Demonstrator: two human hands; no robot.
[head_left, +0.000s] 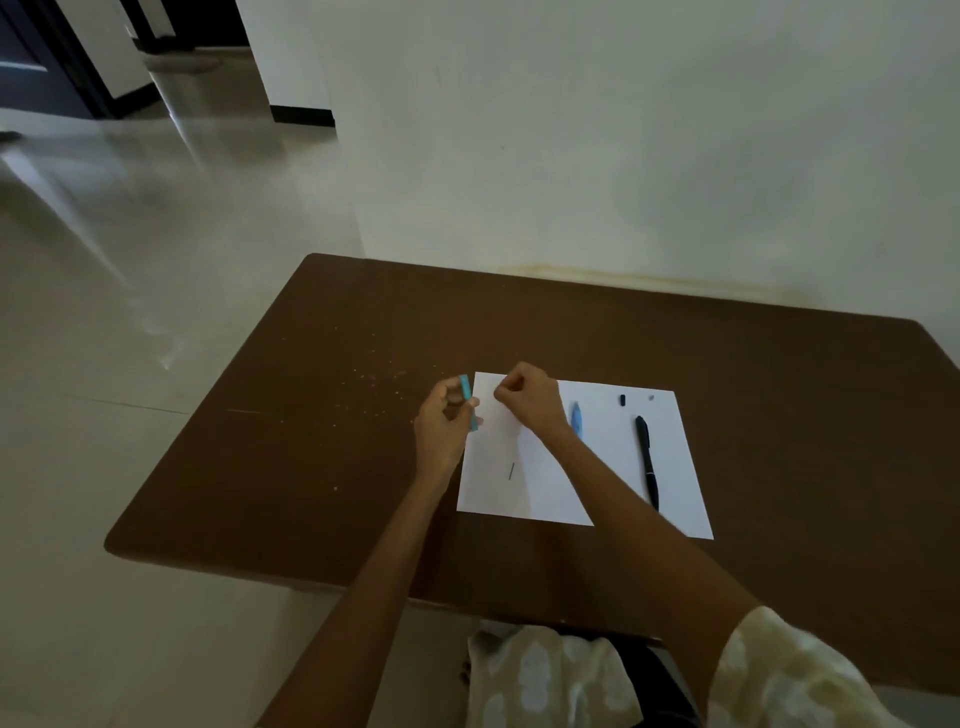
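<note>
Brown table (311, 467) bears a white sheet (608, 467); left hand (441, 423) grips a teal case (469, 404), right hand (531, 399) curls tight, contents unclear.

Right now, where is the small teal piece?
In the head view, the small teal piece is gripped in the left hand at the white paper's left edge, just left of the curled right hand.

Turquoise case (469, 402), white paper (613, 462), black pen (647, 462), brown table (311, 441).
</note>
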